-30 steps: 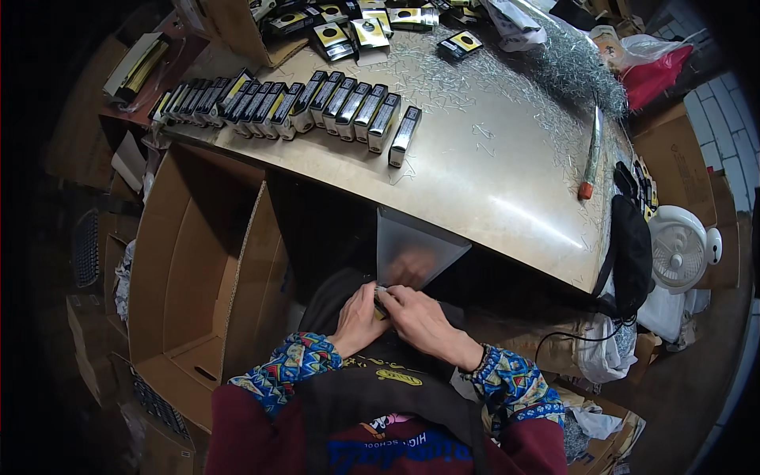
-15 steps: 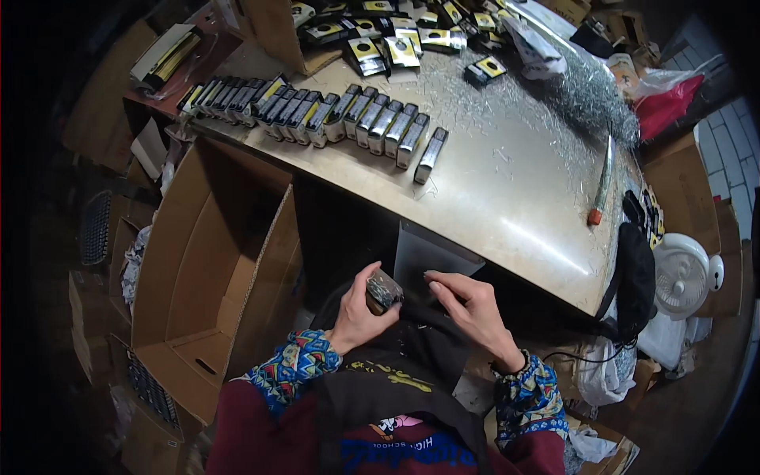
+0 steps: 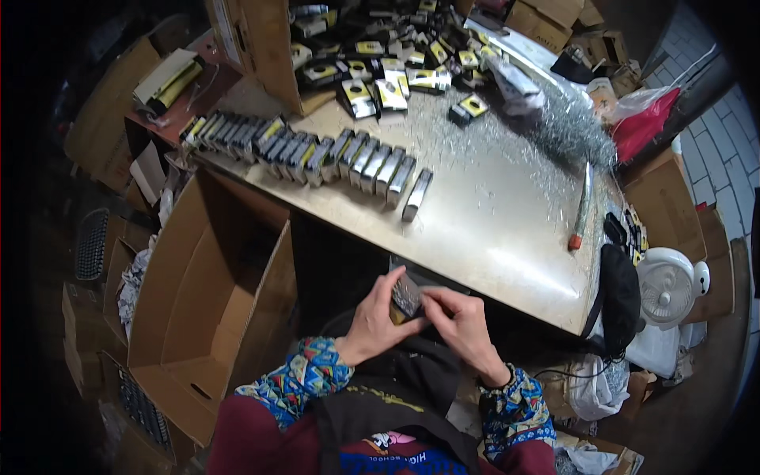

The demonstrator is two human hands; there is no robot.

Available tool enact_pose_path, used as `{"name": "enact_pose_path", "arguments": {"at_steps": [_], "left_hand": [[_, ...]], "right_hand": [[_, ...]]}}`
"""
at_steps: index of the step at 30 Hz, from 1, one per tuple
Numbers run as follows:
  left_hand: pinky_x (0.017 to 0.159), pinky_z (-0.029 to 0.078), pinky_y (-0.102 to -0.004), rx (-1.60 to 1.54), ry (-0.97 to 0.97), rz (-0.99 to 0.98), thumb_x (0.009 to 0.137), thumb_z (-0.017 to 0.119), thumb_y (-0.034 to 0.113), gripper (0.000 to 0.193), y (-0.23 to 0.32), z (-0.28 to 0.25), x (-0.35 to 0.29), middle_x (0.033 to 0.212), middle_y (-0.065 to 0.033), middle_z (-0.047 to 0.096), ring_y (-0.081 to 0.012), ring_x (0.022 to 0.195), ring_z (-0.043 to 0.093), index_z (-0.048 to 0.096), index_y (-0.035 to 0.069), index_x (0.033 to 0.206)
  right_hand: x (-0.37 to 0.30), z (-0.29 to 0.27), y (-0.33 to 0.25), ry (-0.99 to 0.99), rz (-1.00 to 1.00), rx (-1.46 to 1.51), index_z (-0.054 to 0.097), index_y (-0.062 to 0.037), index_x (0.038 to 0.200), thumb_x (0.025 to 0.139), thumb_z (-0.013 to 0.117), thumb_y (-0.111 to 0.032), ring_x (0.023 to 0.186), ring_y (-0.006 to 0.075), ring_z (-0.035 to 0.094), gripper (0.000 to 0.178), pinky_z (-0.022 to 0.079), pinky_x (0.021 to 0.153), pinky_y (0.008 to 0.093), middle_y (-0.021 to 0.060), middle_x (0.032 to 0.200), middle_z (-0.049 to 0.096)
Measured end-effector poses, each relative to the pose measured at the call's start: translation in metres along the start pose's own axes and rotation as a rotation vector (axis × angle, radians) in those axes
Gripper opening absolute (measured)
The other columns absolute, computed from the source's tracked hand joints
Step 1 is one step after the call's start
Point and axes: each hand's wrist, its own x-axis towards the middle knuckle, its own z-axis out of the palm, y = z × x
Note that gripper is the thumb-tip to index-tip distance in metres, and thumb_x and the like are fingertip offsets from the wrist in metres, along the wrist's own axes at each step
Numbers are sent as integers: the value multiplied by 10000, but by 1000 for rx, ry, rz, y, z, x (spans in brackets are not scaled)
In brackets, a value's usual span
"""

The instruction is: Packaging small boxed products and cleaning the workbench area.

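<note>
My left hand (image 3: pixel 378 321) is wrapped round a small clear-faced box (image 3: pixel 406 295) with dark and yellow parts, and what look like thin metal pins show in it. Against the box's right side, my right hand (image 3: pixel 461 321) has thumb and forefinger pinched together. Whatever is between those fingertips is too small to make out. Both hands are above my lap, just off the table's near edge. A row of similar slim boxes (image 3: pixel 305 154) stands on edge along the table (image 3: pixel 507 245), with one box (image 3: pixel 417 195) slightly apart at its right end.
Loose yellow-and-black packs (image 3: pixel 392 87) are heaped at the back, beside a pile of thin metal pins (image 3: pixel 566 131). A red-tipped stick (image 3: pixel 580 214) lies at the table's right. A large open carton (image 3: pixel 198 317) stands left, a white fan (image 3: pixel 666 286) right.
My right hand has come left and up to meet the box. My left hand, still holding the box, has shifted slightly right. The whole view has tilted, so the table appears lower.
</note>
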Motion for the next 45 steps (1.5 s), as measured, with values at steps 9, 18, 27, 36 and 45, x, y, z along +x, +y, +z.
{"name": "enact_pose_path", "arguments": {"at_steps": [9,18,27,36,45], "left_hand": [[1061,369,-409,117,12,180,797,776,262,917,10,5,-5,1394,-224,405,-367,1256,441,229,-41,1467],[926,491,-383,150,31,108,690,840,173,844,10,2,16,1179,-238,571,-356,1084,600,378,-26,1367],[842,519,-413,-51,5,-136,727,810,193,715,10,8,8,1124,-239,603,-406,1027,620,417,-10,1290],[841,525,-420,38,97,59,713,824,183,774,16,12,5,1143,-220,584,-407,1027,619,366,47,1322],[707,524,-272,-623,-183,-492,771,774,80,614,11,5,13,950,-93,557,-168,876,605,343,97,1208]], "right_hand": [[1,-8,24,258,-212,-495,699,-10,905,853,670,-100,693,302,664,108,520,633,351,167,780,672],[22,-30,17,22,122,7,696,1,991,869,678,-98,682,150,664,157,516,639,267,124,777,691],[-6,-23,26,155,-451,-238,666,-15,1136,798,725,-52,1101,265,584,345,508,882,344,147,1244,616],[-4,-5,16,272,-482,-236,698,-3,1064,785,729,-28,1004,300,632,283,556,765,319,203,1229,600],[-2,1,12,7,222,391,494,0,1379,987,564,-154,1007,116,600,427,484,889,251,81,1121,658]]}}
